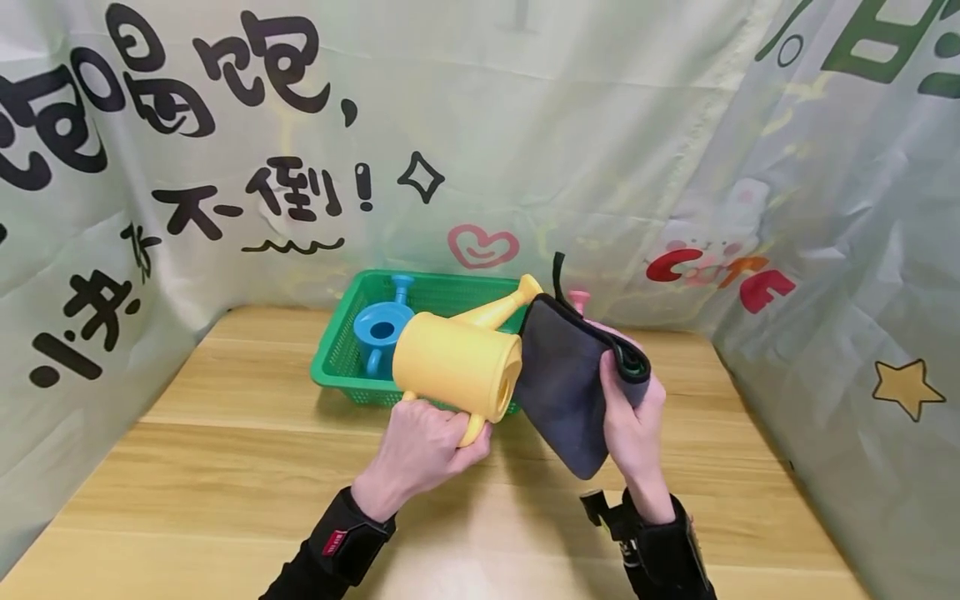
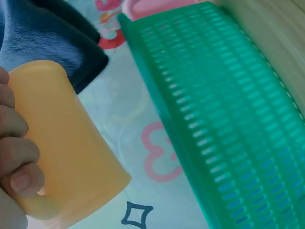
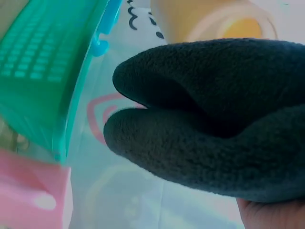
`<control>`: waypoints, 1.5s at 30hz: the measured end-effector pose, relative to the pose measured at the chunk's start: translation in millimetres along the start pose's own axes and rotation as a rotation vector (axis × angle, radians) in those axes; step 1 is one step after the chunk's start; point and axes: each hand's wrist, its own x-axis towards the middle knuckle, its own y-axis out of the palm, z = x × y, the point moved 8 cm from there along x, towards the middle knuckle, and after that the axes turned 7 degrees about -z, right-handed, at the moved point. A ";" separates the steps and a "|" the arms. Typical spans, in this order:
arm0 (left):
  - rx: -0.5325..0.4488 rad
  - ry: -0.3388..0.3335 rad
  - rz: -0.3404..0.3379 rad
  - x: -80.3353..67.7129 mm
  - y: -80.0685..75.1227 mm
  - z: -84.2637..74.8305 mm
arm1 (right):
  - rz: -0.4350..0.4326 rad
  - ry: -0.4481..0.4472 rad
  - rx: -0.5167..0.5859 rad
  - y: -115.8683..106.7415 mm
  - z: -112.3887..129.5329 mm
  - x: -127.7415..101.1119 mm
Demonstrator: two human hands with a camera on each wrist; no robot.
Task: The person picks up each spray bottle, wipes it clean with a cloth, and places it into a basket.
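My left hand grips the handle of a yellow toy watering can, held on its side above the table with its open top toward my right hand and its spout pointing back. In the left wrist view my fingers curl round the handle against the yellow watering can. My right hand holds a folded dark grey cloth just right of the can's mouth. The right wrist view is filled by the dark grey cloth.
A green plastic basket stands behind the can on the wooden table, with a blue watering can inside. A pink object shows behind the cloth. Printed fabric walls close in the back and both sides.
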 end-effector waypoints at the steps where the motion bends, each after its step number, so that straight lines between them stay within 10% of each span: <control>1: 0.008 0.009 0.005 -0.8 0.6 -0.6 | -0.001 -0.002 -0.012 -1.7 0.5 2.6; 15: 0.088 0.195 -0.009 6.4 3.8 -16.2 | 0.427 -0.414 -0.238 68.4 34.6 17.2; 23: 0.118 0.320 0.030 8.0 7.3 -3.9 | 0.710 -0.651 -0.511 103.3 43.3 -8.5; 28: 0.085 0.332 0.031 4.5 4.1 5.3 | 0.889 -0.680 -0.480 102.8 42.7 -11.0; 32: 0.052 0.356 -0.018 -0.6 -2.1 4.6 | 0.898 -0.536 -0.425 93.4 37.3 17.5; 38: 0.039 0.363 0.004 -1.3 -2.0 -0.4 | 0.663 -0.311 -0.387 86.2 44.4 92.0; 45: 0.038 0.376 -0.003 3.9 -1.7 -5.2 | 0.552 -0.390 -0.309 95.7 66.4 120.0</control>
